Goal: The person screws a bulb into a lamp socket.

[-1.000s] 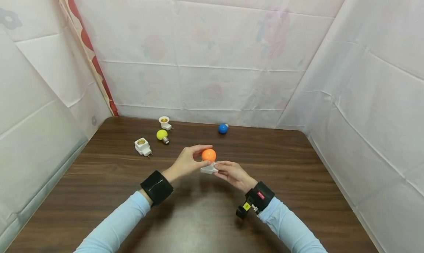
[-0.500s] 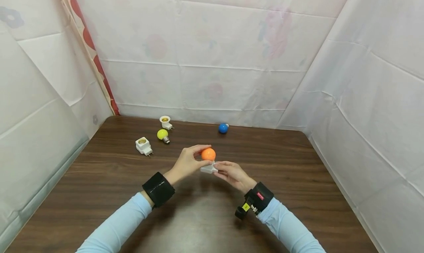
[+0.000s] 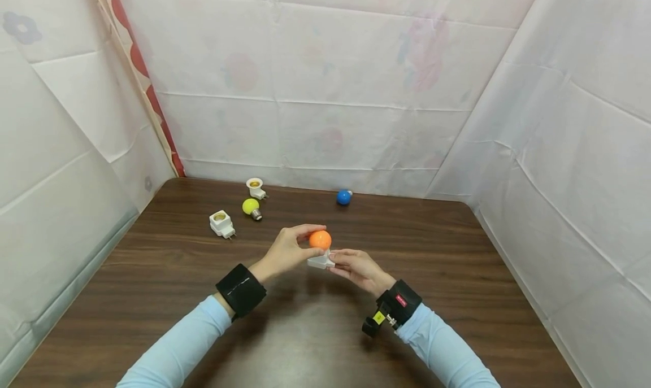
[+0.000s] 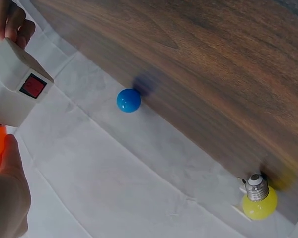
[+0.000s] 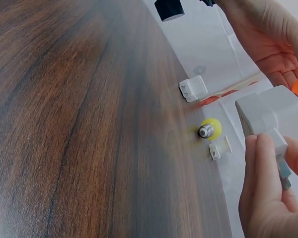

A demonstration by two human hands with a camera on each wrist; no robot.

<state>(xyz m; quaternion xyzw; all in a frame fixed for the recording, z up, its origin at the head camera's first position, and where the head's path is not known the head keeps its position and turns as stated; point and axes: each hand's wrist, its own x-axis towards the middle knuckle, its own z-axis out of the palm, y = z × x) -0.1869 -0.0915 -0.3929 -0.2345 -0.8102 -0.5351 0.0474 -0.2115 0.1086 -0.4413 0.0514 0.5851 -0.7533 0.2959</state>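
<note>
My left hand (image 3: 287, 251) pinches an orange light bulb (image 3: 320, 239) between thumb and fingers. The bulb sits upright at the top of a white plug-in lamp socket (image 3: 318, 261), its base hidden inside. With thumb and fingers, my right hand (image 3: 360, 268) grips that socket by its plug end. A red switch (image 4: 33, 86) shows on the socket's side in the left wrist view. In the right wrist view, fingertips (image 5: 264, 144) press against the white housing (image 5: 273, 110). Both hands hold the pair above the table.
On the brown wooden table (image 3: 285, 343), a yellow bulb (image 3: 250, 206) lies at the back left. Near it are a round-rimmed white socket (image 3: 256, 188) and a square white socket (image 3: 221, 224). A blue bulb (image 3: 343, 197) lies near the back edge. White sheeting (image 3: 325, 83) encloses the table.
Both hands keep their hold on the bulb and socket, which stay in nearly the same place. Only a very slight shift of the view shows.
</note>
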